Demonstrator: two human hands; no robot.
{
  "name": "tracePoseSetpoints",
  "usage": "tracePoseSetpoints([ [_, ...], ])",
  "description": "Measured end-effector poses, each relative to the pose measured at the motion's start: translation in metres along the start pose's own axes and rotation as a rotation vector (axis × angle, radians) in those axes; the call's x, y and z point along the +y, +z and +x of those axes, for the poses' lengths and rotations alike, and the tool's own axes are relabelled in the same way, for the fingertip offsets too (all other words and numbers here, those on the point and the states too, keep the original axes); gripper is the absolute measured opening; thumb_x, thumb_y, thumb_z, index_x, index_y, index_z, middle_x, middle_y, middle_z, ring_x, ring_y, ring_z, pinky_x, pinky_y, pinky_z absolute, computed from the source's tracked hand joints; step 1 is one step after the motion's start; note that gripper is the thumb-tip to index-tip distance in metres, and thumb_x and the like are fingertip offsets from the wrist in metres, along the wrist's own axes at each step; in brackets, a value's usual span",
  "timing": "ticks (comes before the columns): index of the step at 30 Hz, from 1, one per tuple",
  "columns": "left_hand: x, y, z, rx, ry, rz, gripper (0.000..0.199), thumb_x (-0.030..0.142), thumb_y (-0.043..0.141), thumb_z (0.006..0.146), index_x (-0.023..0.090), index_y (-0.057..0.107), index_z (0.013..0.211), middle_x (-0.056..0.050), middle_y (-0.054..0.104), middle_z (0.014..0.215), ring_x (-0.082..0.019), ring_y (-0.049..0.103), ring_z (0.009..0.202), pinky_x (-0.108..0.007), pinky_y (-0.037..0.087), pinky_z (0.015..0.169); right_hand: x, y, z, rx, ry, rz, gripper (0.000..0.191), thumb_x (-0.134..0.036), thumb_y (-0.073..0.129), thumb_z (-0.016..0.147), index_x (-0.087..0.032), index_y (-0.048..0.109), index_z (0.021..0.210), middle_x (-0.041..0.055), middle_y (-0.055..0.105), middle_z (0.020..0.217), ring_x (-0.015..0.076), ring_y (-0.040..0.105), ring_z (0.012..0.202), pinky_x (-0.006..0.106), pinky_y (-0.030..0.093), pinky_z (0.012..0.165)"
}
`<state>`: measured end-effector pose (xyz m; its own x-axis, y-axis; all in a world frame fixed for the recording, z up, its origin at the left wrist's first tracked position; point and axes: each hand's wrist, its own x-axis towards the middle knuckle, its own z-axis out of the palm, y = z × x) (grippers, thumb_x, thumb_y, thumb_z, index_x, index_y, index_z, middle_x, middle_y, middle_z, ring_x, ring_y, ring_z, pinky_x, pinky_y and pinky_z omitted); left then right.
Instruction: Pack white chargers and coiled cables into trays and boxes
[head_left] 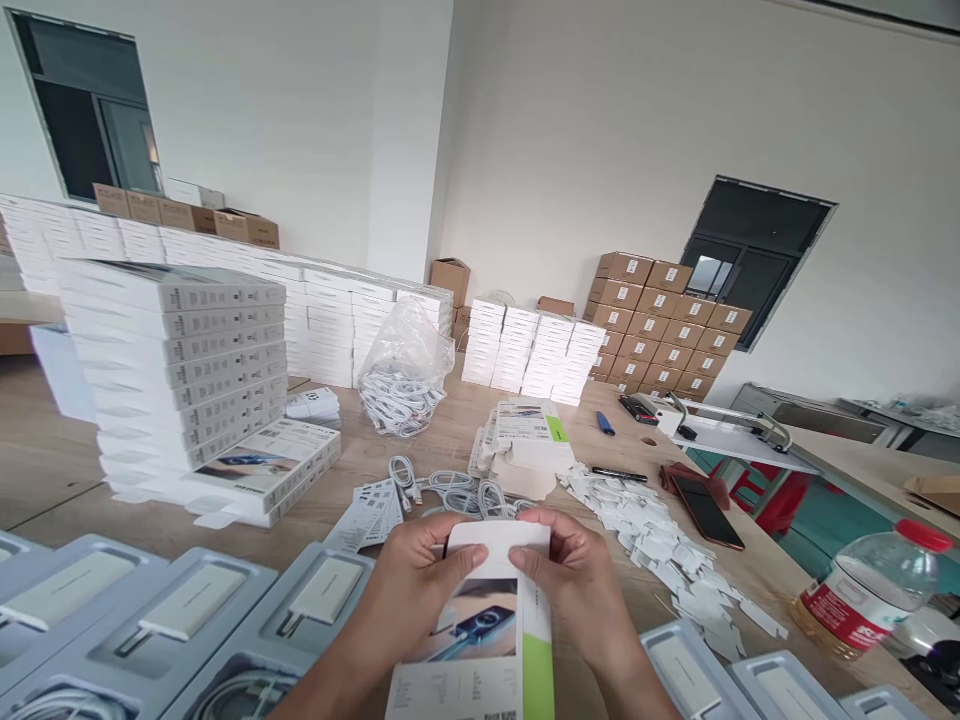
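A white box (480, 640) with a phone picture and a green side stripe is held low in the middle of the head view. My left hand (420, 570) grips its upper left edge, thumb on the white top flap. On the upper right edge sits my right hand (570, 565), its thumb also pressing the flap. Just beyond lie coiled grey cables (457, 490) and printed leaflets (367, 515). Grey trays (202, 625) with white chargers spread at the lower left; more trays (780, 690) stand at the lower right.
Stacked white boxes (187, 370) rise at the left. Flattened boxes (525, 440), a bag of cables (405, 375) and paper scraps (660, 540) lie farther off. A phone (709, 510) and a red-capped bottle (870, 590) are at the right.
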<state>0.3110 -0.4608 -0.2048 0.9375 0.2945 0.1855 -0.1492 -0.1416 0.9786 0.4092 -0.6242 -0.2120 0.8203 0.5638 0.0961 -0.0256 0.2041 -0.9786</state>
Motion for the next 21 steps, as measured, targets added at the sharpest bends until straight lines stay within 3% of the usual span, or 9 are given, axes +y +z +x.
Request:
tracePoseSetpoints([
  [5,0.002,0.003,0.001,-0.017,0.01,0.018,0.024,0.04,0.066,0.084,0.017,0.073,0.084,-0.002,0.071,0.077,-0.02,0.063,0.074,-0.028,0.048,0.068,0.001,-0.007,0.005,-0.031,-0.014,0.011,0.033,-0.037,0.086,0.064,-0.019,0.07,0.088,-0.0015,0.065,0.072,0.0124,0.055,0.064,0.025,0.042,0.059],
  [7,0.005,0.001,0.002,-0.033,-0.03,-0.032,0.025,0.039,0.069,0.082,0.019,0.074,0.097,-0.001,0.072,0.079,-0.021,0.066,0.076,-0.029,0.049,0.07,0.003,-0.011,0.007,-0.042,-0.013,0.022,0.032,-0.036,0.085,0.065,-0.018,0.072,0.088,-0.0005,0.067,0.075,0.0131,0.056,0.066,0.025,0.043,0.062],
  [11,0.012,-0.011,0.001,-0.126,-0.296,-0.476,0.062,0.046,0.072,0.077,0.029,0.058,0.135,-0.004,0.077,0.094,-0.029,0.072,0.086,-0.039,0.053,0.078,0.005,-0.013,0.011,0.006,-0.008,0.201,0.034,-0.034,0.088,0.062,-0.019,0.072,0.087,-0.0009,0.069,0.074,0.0128,0.058,0.066,0.025,0.044,0.063],
  [13,0.012,-0.015,0.0,-0.227,-0.418,-0.682,0.071,0.06,0.066,0.076,0.024,0.058,0.137,-0.008,0.077,0.101,-0.035,0.072,0.093,-0.045,0.053,0.083,0.003,-0.012,0.012,0.063,-0.025,0.301,0.035,-0.034,0.089,0.06,-0.02,0.072,0.086,-0.0006,0.071,0.076,0.013,0.059,0.067,0.025,0.045,0.064],
  [15,0.009,-0.014,-0.002,-0.304,-0.448,-0.758,0.082,0.073,0.061,0.072,0.02,0.06,0.135,-0.011,0.077,0.103,-0.038,0.07,0.1,-0.048,0.052,0.087,0.002,-0.011,0.013,0.112,-0.057,0.326,0.035,-0.036,0.088,0.061,-0.02,0.071,0.086,-0.0001,0.072,0.077,0.0133,0.059,0.067,0.026,0.045,0.064],
  [19,-0.001,-0.006,-0.003,-0.343,-0.395,-0.787,0.091,0.083,0.058,0.067,0.022,0.06,0.134,-0.01,0.077,0.104,-0.038,0.067,0.109,-0.046,0.052,0.089,0.001,-0.014,0.013,0.161,-0.138,0.128,0.034,-0.041,0.083,0.067,-0.02,0.07,0.091,0.0011,0.069,0.077,0.0155,0.057,0.066,0.029,0.045,0.062],
  [21,-0.006,-0.004,-0.002,-0.356,-0.391,-0.794,0.089,0.084,0.057,0.066,0.022,0.062,0.131,-0.01,0.077,0.103,-0.039,0.066,0.11,-0.047,0.052,0.088,0.001,-0.013,0.012,0.237,-0.242,-0.095,0.033,-0.04,0.079,0.071,-0.022,0.07,0.097,0.0043,0.069,0.09,0.0201,0.06,0.079,0.033,0.048,0.07],
])
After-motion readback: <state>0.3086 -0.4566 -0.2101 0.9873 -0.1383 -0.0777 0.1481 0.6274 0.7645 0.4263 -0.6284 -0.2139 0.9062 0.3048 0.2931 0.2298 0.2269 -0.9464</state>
